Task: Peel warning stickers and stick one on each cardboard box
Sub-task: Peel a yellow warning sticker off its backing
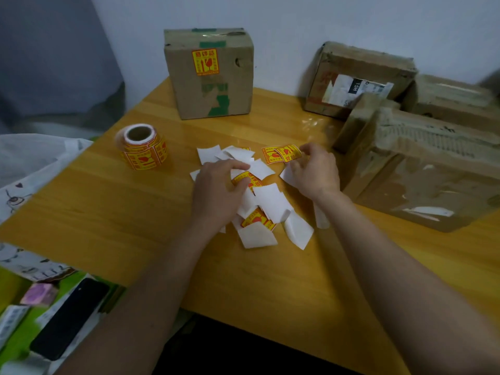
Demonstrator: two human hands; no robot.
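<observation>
On table point(108, 212) | L hand point(216, 190) pinches sticker point(250, 181) | R hand point(315, 171) pinches sticker, long axis L-R point(288, 153)

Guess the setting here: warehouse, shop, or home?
Probably a home desk used for packing: a small wooden table against a plain wall, reused taped cardboard boxes, a sticker roll, and a phone beside it.

Left hand point(219, 190) curled, palm down; right hand point(315, 171) fingers pinched.

Red Chinese characters, 易碎品, with a broken-glass sign are printed on the yellow sticker point(205, 62) on the far upright box point(209, 74); "15H" is read on a black patch of the white label point(354, 89) on the far right box point(359, 79); print on the roll point(143, 147) is too small to be read.
</observation>
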